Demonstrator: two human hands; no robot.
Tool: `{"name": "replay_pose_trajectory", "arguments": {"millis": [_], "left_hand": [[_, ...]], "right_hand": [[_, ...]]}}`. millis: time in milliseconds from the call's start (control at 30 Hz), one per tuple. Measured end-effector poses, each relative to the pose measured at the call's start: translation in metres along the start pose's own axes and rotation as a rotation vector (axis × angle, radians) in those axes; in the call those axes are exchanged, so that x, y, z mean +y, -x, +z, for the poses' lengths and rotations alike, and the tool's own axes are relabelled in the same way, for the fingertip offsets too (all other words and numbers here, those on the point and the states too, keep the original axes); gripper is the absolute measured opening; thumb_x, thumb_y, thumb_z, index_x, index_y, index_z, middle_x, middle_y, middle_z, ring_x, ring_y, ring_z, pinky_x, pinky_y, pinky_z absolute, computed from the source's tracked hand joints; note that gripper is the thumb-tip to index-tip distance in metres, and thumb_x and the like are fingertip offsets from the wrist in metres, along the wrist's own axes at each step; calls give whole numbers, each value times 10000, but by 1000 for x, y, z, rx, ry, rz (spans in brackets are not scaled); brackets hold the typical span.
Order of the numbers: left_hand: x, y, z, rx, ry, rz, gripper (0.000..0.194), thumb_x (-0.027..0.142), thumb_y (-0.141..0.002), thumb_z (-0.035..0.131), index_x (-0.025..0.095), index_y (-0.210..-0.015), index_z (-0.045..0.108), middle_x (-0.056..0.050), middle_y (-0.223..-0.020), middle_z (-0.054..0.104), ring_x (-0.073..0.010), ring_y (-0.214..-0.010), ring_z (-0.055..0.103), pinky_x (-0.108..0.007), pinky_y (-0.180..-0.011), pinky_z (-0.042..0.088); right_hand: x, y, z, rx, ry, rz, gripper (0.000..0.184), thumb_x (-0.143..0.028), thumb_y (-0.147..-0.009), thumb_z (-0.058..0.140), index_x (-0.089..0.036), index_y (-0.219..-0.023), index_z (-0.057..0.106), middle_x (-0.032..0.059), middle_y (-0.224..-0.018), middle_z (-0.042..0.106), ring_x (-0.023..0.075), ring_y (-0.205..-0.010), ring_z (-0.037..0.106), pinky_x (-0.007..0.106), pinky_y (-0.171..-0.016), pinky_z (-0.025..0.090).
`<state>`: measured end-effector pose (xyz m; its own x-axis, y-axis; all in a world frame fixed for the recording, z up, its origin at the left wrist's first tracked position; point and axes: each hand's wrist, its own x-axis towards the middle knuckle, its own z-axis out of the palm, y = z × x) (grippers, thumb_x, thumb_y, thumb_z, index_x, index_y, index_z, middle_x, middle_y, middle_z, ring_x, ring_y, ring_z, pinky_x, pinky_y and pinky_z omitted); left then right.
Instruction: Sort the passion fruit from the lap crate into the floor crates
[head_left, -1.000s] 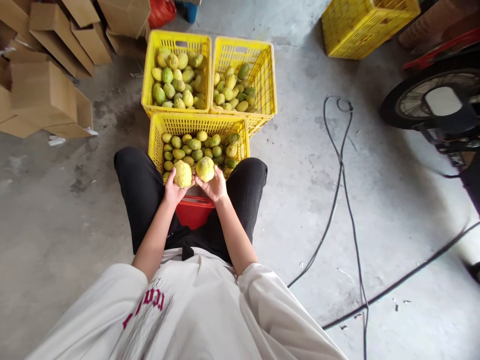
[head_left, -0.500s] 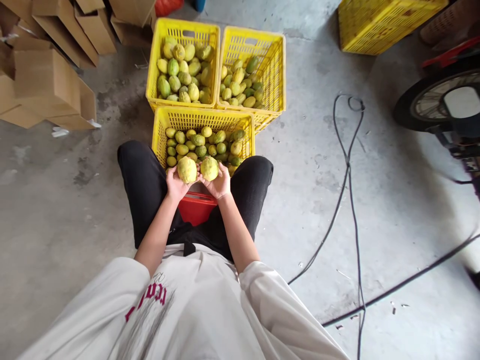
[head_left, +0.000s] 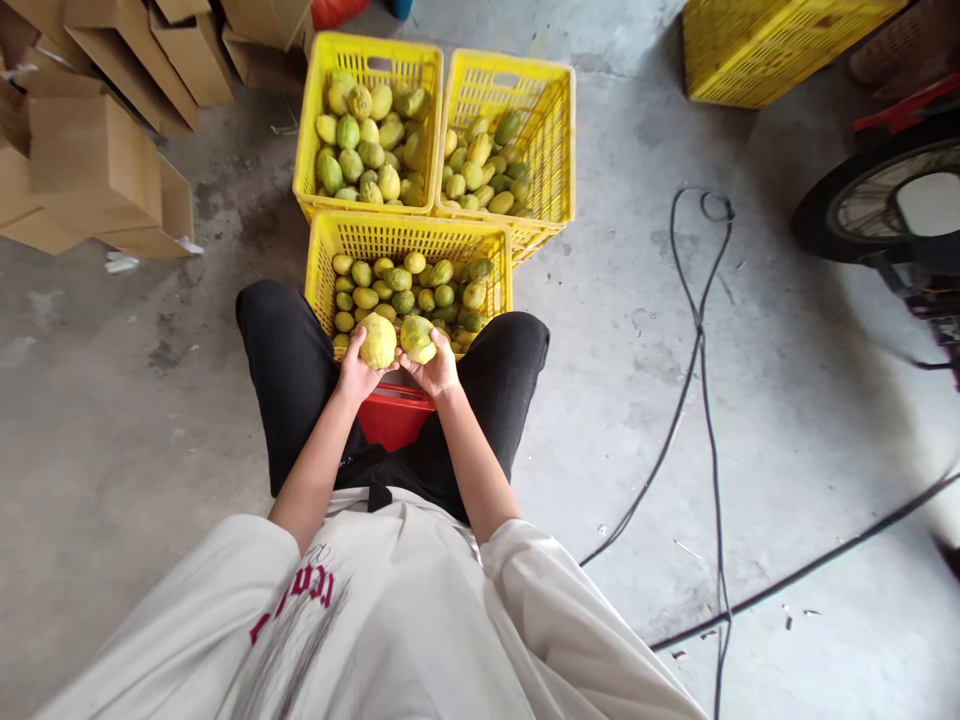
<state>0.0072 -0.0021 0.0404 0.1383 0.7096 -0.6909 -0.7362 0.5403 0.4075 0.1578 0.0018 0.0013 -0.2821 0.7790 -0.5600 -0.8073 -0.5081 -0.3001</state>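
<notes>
My left hand (head_left: pixel 360 372) is closed around a round, bumpy yellow fruit (head_left: pixel 378 341), thumb along its side. In my right hand (head_left: pixel 437 369) is a second fruit, yellow with green patches (head_left: pixel 417 339). Both fruits are held side by side, slightly apart, over the near edge of a yellow plastic crate (head_left: pixel 501 240). Inside that crate lie many yellow and green oval fruits (head_left: pixel 402 280); the front of it is partly hidden by my hands and knees. A red plastic surface (head_left: pixel 390 420) shows between my legs.
Behind stand two more yellow crates, left (head_left: pixel 301 150) and right (head_left: pixel 561 150), both holding fruit. Cardboard boxes (head_left: pixel 90 150) are piled at the upper left. A black cable (head_left: pixel 697 330) lies looped on the floor to the right, near a wheel (head_left: pixel 885 200). Another yellow crate (head_left: pixel 780 50) stands farther back.
The fruit in my right hand has turned, now showing green patches and a pale yellow area. The fruit in my left hand has turned and shifted slightly right.
</notes>
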Motion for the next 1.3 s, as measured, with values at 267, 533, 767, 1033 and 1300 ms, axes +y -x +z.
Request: {"name": "replay_pose_trajectory", "arguments": {"millis": [267, 533, 767, 1033, 1300], "left_hand": [[3, 4, 3, -19, 6, 49, 536, 502, -1120, 427, 229, -1503, 685, -127, -1139, 846, -314, -1050, 848, -438, -828, 726], [3, 7, 6, -43, 57, 127, 516, 377, -1162, 379, 316, -1616, 617, -73, -1233, 835, -267, -1194, 812, -409, -959, 719], [-2, 1, 2, 51, -28, 104, 503, 488, -1156, 492, 221, -1524, 705, -130, -1306, 834, -265, -1130, 809, -300, -757, 672], [-2, -1, 4, 86, -59, 56, 529, 536, -1161, 435, 181, -1389, 754, -145, -1231, 837, -271, -1022, 821, -298, -652, 639], [0, -2, 2, 106, 48, 85, 477, 413, -1151, 356, 220, -1382, 725, -105, -1100, 841, -281, -1037, 836, -420, -883, 718]], "right_hand": [[-2, 3, 4, 0, 21, -27, 401, -377, -1029, 576, -204, -1387, 620, 70, -989, 827, 228, -779, 785, 351, -685, 720], [-6, 7, 10, -23, -8, -73, 454, -349, -965, 488, -213, -1353, 681, 101, -1091, 841, 310, -1145, 801, 480, -901, 731], [-3, 8, 13, -25, 62, -13, 331, -404, -1099, 562, -208, -1340, 676, 41, -948, 823, 210, -824, 805, 289, -687, 722], [-5, 11, 20, 8, 139, -40, 456, -340, -1125, 526, -293, -1576, 567, -2, -1048, 826, 148, -691, 772, 222, -580, 673], [-3, 7, 16, 35, 63, -91, 453, -362, -1033, 562, -315, -1482, 607, 23, -1098, 819, 224, -966, 801, 335, -761, 720]]}}
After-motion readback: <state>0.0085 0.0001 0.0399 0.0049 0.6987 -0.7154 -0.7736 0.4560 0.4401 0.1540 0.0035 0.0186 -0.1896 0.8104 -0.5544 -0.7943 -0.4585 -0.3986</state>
